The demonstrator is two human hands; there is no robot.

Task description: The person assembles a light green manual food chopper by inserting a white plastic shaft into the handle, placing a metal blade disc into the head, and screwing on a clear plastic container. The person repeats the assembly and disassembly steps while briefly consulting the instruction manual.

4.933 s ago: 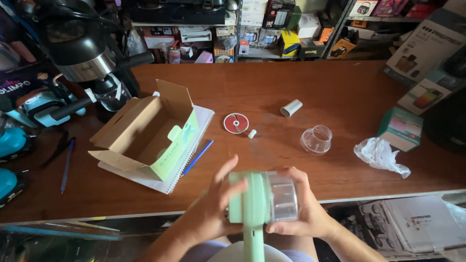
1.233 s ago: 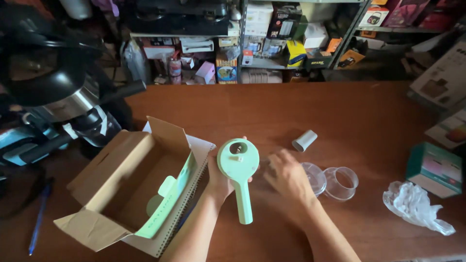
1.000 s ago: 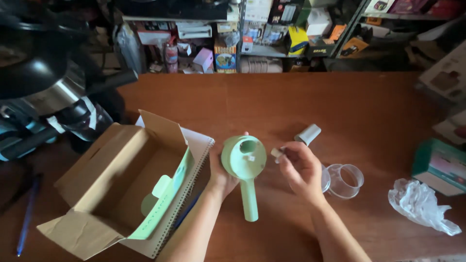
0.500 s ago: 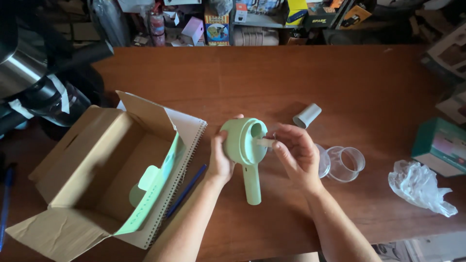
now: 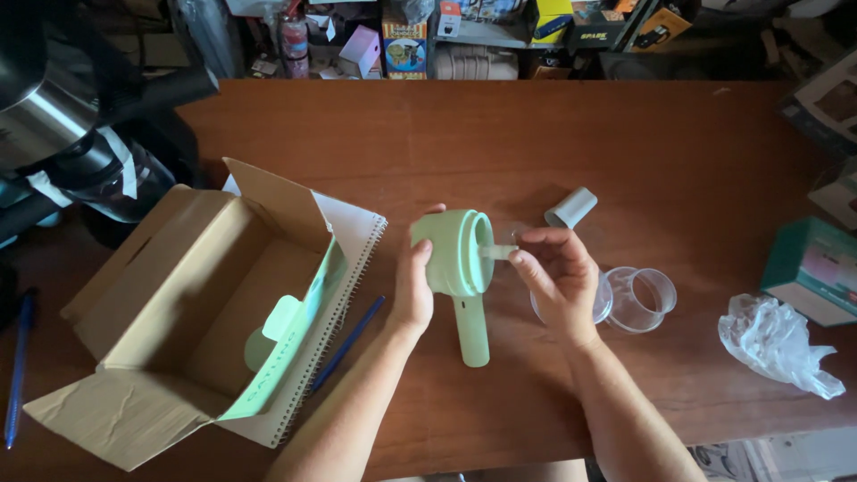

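Green handheld device held above the brown table, small pale pin at its round opening.

Left hand wrapped around the round head, fingers clamped on it, handle pointing down toward the body. Right hand pinching the pin between thumb and fingertips, tip at the head's open face. Just right, a clear plastic cup lying on its side; a grey cylinder beyond it. Left, an open cardboard box with a green printed flap, resting on a spiral notebook, blue pen alongside. Far right, a teal box and crumpled clear plastic bag.
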